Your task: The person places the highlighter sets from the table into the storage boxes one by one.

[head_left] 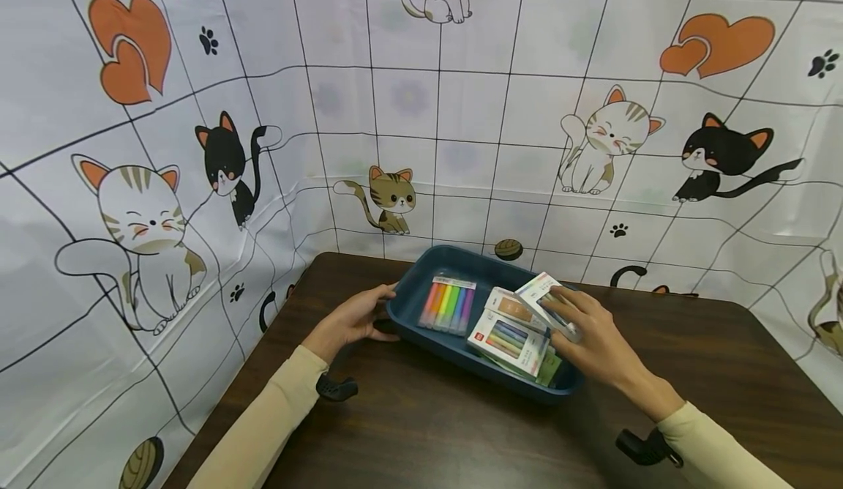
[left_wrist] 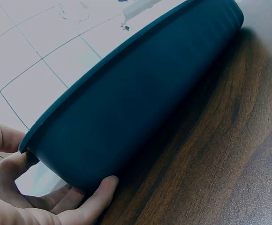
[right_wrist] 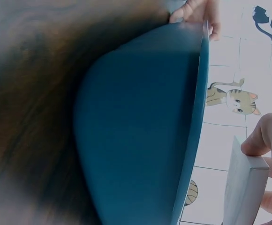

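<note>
A dark blue plastic bin [head_left: 454,353] sits on the table, slightly angled. My left hand [head_left: 358,315] grips its left end, fingers at the rim and thumb [left_wrist: 105,190] low on the wall. Over the bin's right end, my right hand [head_left: 593,335] holds a small white box [head_left: 536,291], pinched between thumb and fingers. Inside the bin lies a clear pack of rainbow-coloured markers [head_left: 448,304]. To its right are a white box with coloured sticks pictured on it [head_left: 508,342] and a white pack with a tan window [head_left: 514,306]. A green packet [head_left: 549,366] shows partly beneath them.
The dark brown wood table [head_left: 421,438] extends around the bin. Behind and to the left hangs a white sheet [head_left: 474,108] printed with cats, hearts and grid lines. Black straps with camera mounts [head_left: 648,447] are on both wrists.
</note>
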A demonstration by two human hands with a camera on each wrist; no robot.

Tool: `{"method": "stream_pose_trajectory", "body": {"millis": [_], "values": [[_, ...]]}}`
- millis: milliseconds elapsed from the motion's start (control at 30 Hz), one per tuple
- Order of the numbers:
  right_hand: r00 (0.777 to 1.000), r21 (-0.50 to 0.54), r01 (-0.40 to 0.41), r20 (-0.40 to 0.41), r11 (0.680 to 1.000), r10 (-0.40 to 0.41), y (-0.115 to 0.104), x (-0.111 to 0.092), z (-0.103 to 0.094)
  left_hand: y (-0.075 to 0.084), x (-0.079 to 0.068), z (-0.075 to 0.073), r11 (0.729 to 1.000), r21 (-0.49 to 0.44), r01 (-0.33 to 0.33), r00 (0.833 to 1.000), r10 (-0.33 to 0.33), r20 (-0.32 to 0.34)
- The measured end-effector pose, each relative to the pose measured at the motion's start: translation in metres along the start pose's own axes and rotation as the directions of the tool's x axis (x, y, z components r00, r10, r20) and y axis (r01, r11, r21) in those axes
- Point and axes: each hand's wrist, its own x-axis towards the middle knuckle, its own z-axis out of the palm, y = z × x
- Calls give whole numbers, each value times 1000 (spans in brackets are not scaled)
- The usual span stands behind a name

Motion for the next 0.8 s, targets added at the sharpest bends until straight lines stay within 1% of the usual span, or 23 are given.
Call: {"method": "stream_pose_trajectory", "body": {"millis": [133, 300, 400, 533, 733, 800], "values": [[1000, 27, -18, 3, 999, 18, 1, 7, 5, 0, 0, -1, 1000, -4, 4, 1000, -4, 3], [1000, 25, -7, -5, 1000, 7, 3, 15, 11, 0, 1, -1, 1000, -2, 3, 1000, -3, -2], [1000, 26, -14, -1, 1000, 14, 5, 19, 15, -1, 1, -1, 1000, 0, 0, 1000, 0, -5], [999, 30, -45, 16, 999, 45, 7, 25, 19, -1, 0, -1, 1000, 2, -1, 1000, 1, -7], [997, 31, -70, 18, 997, 70, 12, 30, 25, -1, -1, -1, 1000, 10, -10, 1000, 10, 0], [995, 37, -94, 25, 995, 94, 13, 32, 26, -1, -1, 0, 1000, 8, -9, 1000, 9, -2]]}}
